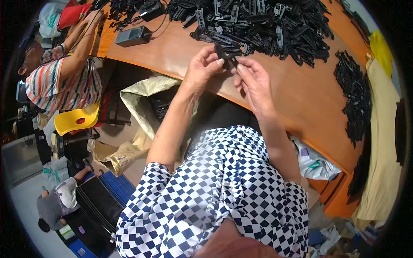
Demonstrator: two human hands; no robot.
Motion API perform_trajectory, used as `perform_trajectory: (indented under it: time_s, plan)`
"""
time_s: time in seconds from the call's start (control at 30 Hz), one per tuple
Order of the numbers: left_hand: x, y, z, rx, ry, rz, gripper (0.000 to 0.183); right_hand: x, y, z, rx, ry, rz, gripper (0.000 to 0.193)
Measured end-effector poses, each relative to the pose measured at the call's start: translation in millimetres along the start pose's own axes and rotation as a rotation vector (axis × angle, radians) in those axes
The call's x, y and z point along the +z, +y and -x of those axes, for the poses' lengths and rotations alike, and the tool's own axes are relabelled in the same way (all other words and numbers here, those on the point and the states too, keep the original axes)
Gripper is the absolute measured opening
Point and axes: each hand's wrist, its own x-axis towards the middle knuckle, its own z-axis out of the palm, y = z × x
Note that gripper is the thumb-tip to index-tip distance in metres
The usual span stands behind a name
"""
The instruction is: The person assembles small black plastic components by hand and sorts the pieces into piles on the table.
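Black piece [220, 52] at twelve o'clock: left hand [201, 66] and right hand [255, 81] pinch it with fingertips, likely for steadiness.

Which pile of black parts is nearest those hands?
The biggest pile, just beyond them; the narrow pile at right and small pile at upper left lie farther off.

Black, narrow, elongated, plastic-looking part [220, 52]: you hold it above the table [297, 99], pinched between your left hand [202, 66] and right hand [254, 81]. Visible upper end leans slightly left; lower portion partly hidden by your fingers. One piece or two: cannot tell.
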Motion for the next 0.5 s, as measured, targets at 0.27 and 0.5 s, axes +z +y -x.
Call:
perform_trajectory:
  time_s: [0.27, 0.5]
  plan:
    - [27, -3, 14, 0.117, -0.025, -0.118, 0.025, 10, 2, 1, -0.129, 0.077, 0.158, 0.020]
    - [37, -6, 30, 0.095, -0.033, -0.034, 0.023, 4, 12, 4, -0.197, 0.061, 0.243, 0.016]
